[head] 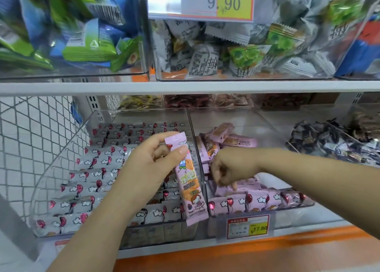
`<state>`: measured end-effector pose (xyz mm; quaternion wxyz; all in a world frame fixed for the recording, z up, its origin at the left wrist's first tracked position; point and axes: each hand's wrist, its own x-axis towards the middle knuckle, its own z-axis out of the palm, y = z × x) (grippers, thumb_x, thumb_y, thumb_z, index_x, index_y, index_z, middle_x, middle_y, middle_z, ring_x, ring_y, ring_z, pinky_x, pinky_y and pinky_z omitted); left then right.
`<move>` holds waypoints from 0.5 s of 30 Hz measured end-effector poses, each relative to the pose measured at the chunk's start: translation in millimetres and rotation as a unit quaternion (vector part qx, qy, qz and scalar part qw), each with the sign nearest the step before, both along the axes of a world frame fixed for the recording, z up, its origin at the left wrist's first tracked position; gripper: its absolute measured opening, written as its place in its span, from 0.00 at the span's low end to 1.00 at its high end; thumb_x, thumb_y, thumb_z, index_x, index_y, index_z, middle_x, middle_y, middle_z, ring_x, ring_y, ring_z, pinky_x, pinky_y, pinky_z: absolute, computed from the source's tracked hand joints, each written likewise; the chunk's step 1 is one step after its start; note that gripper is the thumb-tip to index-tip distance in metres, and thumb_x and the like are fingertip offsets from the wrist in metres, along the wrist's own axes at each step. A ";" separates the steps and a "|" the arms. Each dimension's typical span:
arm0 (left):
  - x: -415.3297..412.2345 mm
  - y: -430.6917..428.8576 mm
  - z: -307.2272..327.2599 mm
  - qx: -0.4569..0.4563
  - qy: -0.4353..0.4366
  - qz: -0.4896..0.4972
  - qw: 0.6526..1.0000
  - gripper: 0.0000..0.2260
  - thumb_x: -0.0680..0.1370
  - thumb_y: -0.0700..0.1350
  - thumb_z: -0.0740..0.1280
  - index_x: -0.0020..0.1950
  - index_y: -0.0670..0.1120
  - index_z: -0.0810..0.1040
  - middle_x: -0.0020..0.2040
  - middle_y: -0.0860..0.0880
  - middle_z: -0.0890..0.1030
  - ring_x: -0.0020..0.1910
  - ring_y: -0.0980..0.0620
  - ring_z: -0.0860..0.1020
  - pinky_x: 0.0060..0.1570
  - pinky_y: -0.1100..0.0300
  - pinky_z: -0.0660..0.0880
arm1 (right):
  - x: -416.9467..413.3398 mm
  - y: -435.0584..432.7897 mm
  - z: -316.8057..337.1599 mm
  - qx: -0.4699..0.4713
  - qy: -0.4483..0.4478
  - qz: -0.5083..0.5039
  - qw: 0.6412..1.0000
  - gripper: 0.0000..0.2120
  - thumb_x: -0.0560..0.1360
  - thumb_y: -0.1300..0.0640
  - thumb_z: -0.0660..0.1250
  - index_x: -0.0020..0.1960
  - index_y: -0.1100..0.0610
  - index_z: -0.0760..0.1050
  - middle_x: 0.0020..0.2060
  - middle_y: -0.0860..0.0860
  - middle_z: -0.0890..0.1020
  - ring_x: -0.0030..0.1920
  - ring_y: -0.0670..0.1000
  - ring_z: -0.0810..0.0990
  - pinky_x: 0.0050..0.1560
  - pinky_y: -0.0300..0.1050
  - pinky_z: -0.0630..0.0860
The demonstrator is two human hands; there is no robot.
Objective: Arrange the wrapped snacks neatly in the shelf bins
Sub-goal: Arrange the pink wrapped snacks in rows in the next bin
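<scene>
Clear left bin (67,148): grey-white bars (98,175) in tidy rows. Middle bin (226,117): pink bars (257,199), lined up in front, heaped behind. Dark packets (329,142) far right, blurred. Right hand (228,169) curled among pink bars; grip unclear. Left hand (148,165) pinching long pink bar (189,183) upright over divider: cartoon children, orange panel.

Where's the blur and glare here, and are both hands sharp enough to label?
Head view: motion blur smears the green and blue packs upper left; glare whitens the left of the 9.90 price label; the left hand and its pink snack bar are sharp; the right hand is slightly softer.
</scene>
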<state>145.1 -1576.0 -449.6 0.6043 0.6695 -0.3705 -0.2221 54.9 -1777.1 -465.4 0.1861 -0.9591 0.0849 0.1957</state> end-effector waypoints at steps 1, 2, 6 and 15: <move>-0.5 -0.4 0.8 0.000 -0.003 -0.001 1.000 0.15 0.67 0.55 0.66 0.54 0.57 0.77 0.44 0.56 0.84 0.45 0.59 0.81 0.50 0.64 0.72 | -4.8 -1.6 10.5 0.014 -0.027 -0.016 0.999 0.05 0.74 0.64 0.66 0.41 0.57 0.78 0.30 0.45 0.82 0.28 0.39 0.79 0.36 0.34 0.75; -1.2 -0.9 1.4 0.000 -0.005 -0.003 1.000 0.15 0.67 0.55 0.66 0.54 0.57 0.76 0.44 0.57 0.84 0.45 0.61 0.80 0.49 0.65 0.72 | -11.0 -3.7 21.1 0.028 -0.057 -0.038 0.997 0.05 0.74 0.65 0.66 0.41 0.57 0.78 0.29 0.45 0.81 0.29 0.39 0.79 0.34 0.32 0.74; -4.8 -3.3 5.3 -0.009 -0.010 -0.010 1.000 0.09 0.74 0.48 0.67 0.53 0.57 0.77 0.45 0.57 0.83 0.44 0.62 0.81 0.45 0.70 0.72 | -41.0 -6.9 49.4 0.037 -0.222 -0.104 0.969 0.09 0.73 0.62 0.66 0.39 0.50 0.76 0.31 0.41 0.79 0.32 0.40 0.76 0.38 0.31 0.72; -26.2 -9.3 25.4 -0.006 -0.118 0.015 0.993 0.09 0.74 0.53 0.67 0.54 0.58 0.76 0.45 0.53 0.81 0.40 0.61 0.79 0.39 0.75 0.71 | -92.1 19.2 43.7 0.301 -0.476 -0.310 0.766 0.10 0.80 0.64 0.56 0.42 0.55 0.65 0.33 0.55 0.71 0.31 0.53 0.82 0.31 0.45 0.74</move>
